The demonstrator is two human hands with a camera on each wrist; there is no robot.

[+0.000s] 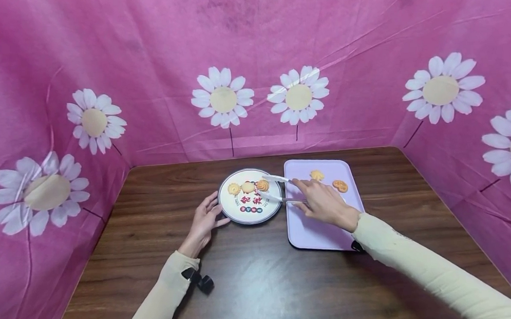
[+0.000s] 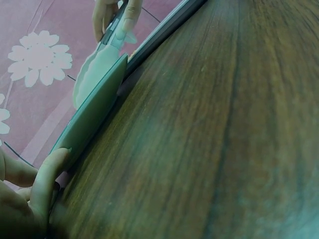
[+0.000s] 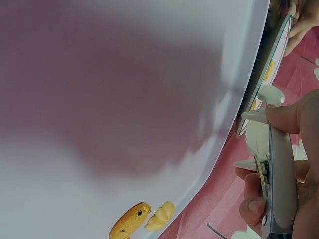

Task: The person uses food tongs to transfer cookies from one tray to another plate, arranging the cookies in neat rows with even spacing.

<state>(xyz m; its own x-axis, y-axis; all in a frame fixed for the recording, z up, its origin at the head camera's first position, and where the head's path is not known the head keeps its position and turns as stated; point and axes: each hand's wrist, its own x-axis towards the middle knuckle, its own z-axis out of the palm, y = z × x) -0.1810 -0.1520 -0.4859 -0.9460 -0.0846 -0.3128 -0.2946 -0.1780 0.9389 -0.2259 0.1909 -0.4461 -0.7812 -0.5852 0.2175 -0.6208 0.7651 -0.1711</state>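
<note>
On the table is a round white plate (image 1: 231,211) with a dark rim and red print. Three cookies lie across it: a flower-shaped one (image 1: 234,188), a pale one (image 1: 248,187) and a browner swirled one (image 1: 262,185). My left hand (image 1: 204,221) holds the plate's left edge, thumb on its near side. With my right hand (image 1: 326,201) I grip a pair of tongs (image 1: 285,178) with metal arms and white tips. The tips are spread on either side of the swirled cookie; whether they touch it, I cannot tell.
A lilac tray (image 1: 314,229) lies right of the plate, under my right hand. Near its far end are a pale shaped cookie (image 1: 316,175) and a pretzel-shaped cookie (image 1: 340,186). A pink flowered cloth (image 1: 248,38) encloses the wooden table (image 1: 254,286) at the back and sides.
</note>
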